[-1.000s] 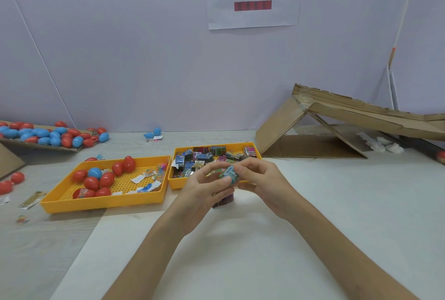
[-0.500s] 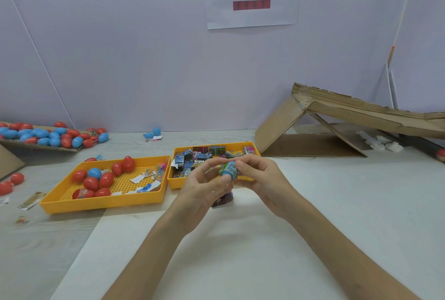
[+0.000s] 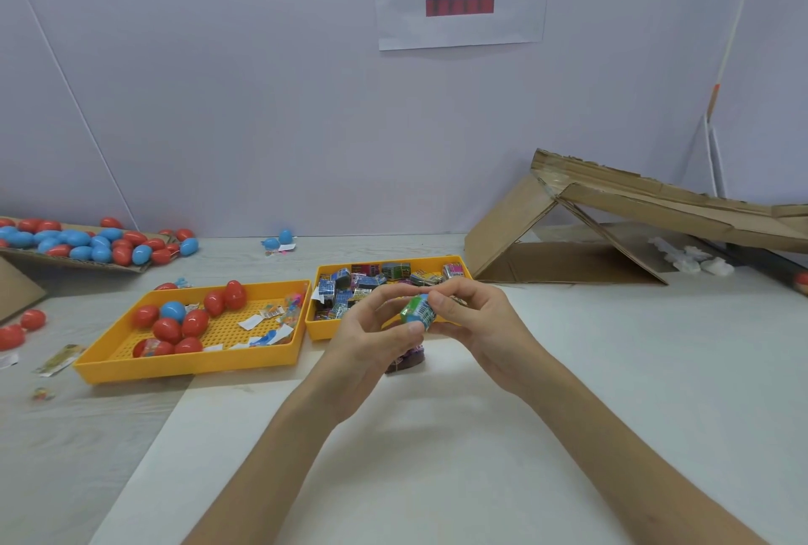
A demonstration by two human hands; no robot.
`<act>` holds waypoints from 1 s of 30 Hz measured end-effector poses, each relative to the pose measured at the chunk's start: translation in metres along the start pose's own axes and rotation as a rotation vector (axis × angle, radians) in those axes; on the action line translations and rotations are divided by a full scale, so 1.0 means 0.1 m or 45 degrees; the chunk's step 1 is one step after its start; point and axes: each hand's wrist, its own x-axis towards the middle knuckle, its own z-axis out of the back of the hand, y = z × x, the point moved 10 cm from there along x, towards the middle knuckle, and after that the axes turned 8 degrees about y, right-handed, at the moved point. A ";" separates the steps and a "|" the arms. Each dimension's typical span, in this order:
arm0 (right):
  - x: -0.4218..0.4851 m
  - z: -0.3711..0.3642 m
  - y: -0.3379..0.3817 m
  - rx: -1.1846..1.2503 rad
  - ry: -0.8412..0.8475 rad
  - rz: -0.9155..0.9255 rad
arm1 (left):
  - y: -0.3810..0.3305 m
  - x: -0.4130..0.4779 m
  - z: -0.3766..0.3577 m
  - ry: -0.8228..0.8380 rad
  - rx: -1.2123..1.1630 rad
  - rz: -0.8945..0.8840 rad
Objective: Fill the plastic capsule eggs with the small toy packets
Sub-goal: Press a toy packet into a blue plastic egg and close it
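Observation:
Both hands meet above the table in front of the small yellow tray that holds several toy packets. Between their fingertips is a blue capsule egg with a green printed packet on it. My left hand pinches it from below and the left, and my right hand grips it from the right. A dark object lies on the table just under my hands, partly hidden. The larger yellow tray at the left holds several red eggs and a blue one.
A cardboard sheet at the far left carries many red and blue eggs. Loose red eggs and wrappers lie at the left table edge. A folded cardboard ramp stands at the right. Two blue egg halves sit by the back wall.
Both hands have lifted slightly with the egg and packet and turned it between the fingertips. The trays and the eggs in them have not moved.

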 end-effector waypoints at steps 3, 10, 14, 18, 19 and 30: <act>0.00 0.01 0.00 -0.007 -0.005 0.002 | 0.00 0.00 0.01 -0.004 -0.003 -0.006; 0.00 0.05 -0.02 -0.061 -0.041 -0.029 | 0.00 0.00 -0.01 0.007 0.018 -0.006; 0.00 0.05 -0.03 -0.210 -0.084 -0.069 | -0.01 0.01 0.00 -0.001 0.078 -0.040; -0.02 0.06 -0.03 -0.460 -0.099 -0.115 | -0.03 0.02 -0.01 0.037 0.129 -0.070; -0.02 0.05 -0.03 -0.430 -0.076 -0.115 | -0.04 0.01 -0.01 0.032 0.163 -0.081; -0.05 -0.09 0.04 0.011 0.098 -0.054 | -0.48 -0.26 -0.30 -0.216 1.321 -0.795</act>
